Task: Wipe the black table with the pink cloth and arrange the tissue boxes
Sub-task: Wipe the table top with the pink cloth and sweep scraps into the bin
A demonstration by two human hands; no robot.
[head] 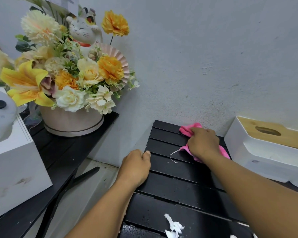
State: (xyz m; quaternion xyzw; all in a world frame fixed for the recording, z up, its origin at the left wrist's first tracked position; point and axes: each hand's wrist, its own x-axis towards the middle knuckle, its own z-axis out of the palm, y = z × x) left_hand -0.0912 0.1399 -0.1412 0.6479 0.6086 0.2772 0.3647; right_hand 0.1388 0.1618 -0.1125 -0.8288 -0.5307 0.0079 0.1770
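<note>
left tissue box (15,162): white, far left, on a separate black surface; rounded white object with black dots set in its top.
flower pot (72,122): pink, just right of that box, same surface; cat figurine (83,30) among the flowers behind.
left hand (136,165): at left edge of black table (179,179); fingers curled over the edge, gripping it. Bracing, by the look of it.
black table: slatted, slat long axis left-right; droplets on near slats.
pink cloth (190,128): far end of table, by the wall; bunched, ends poking out far-left and near-right of the hand on it.
right hand (203,143): on top of cloth, fingers curled into it, pressing it onto the slats.
tissue scraps (174,226): white, near edge of table.
right tissue box (265,152): white, wooden slotted lid, just right of cloth; right hand clearly nearer.
key relation: unwiped slats and scraps lie nearward of the cloth, across the slat axis.
step: wiping far slats; boxes not yet arranged.
</note>
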